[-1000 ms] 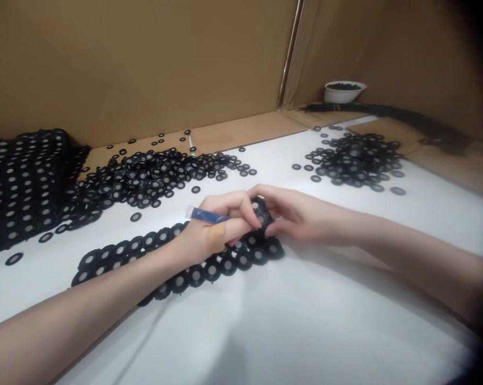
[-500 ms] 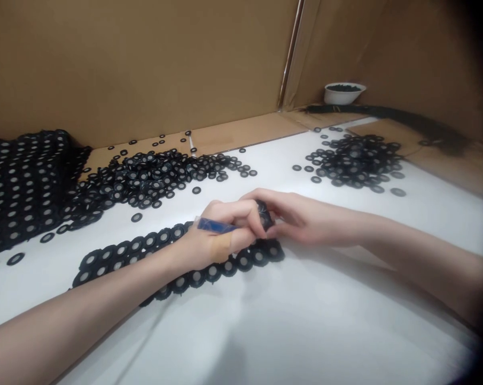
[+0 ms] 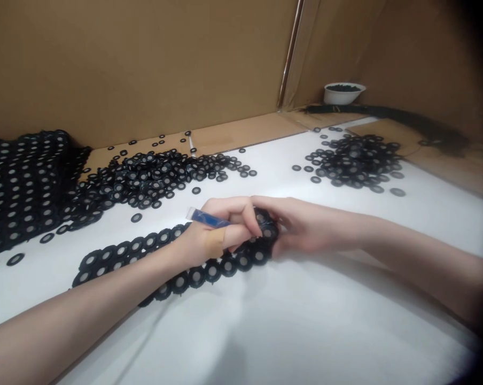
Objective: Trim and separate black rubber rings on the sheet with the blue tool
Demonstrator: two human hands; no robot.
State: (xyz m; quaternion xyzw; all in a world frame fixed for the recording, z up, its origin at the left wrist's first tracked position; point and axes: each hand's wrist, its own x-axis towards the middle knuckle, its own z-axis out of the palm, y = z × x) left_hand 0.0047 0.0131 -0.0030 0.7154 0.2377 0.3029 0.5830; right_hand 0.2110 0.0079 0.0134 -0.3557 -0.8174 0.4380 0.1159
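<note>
A strip of joined black rings with pale centres (image 3: 145,251) lies across the white table (image 3: 305,321). My left hand (image 3: 217,232), with a tan plaster on it, is closed around a thin blue tool (image 3: 207,217) and rests on the strip's right end. My right hand (image 3: 301,224) meets it from the right, fingers pinched on a black ring (image 3: 269,231) at that end of the strip. The tool's tip is hidden between my fingers.
Loose black rings lie in a pile (image 3: 153,176) behind my hands and another pile (image 3: 357,160) at the right. A large sheet of joined rings (image 3: 21,187) covers the far left. Cardboard walls (image 3: 145,64) enclose the back. A white bowl (image 3: 343,92) sits in the far corner.
Both hands shifted slightly: the left hand dipped right then came back, and the right hand's fingers closed down lower over the strip's end ring.
</note>
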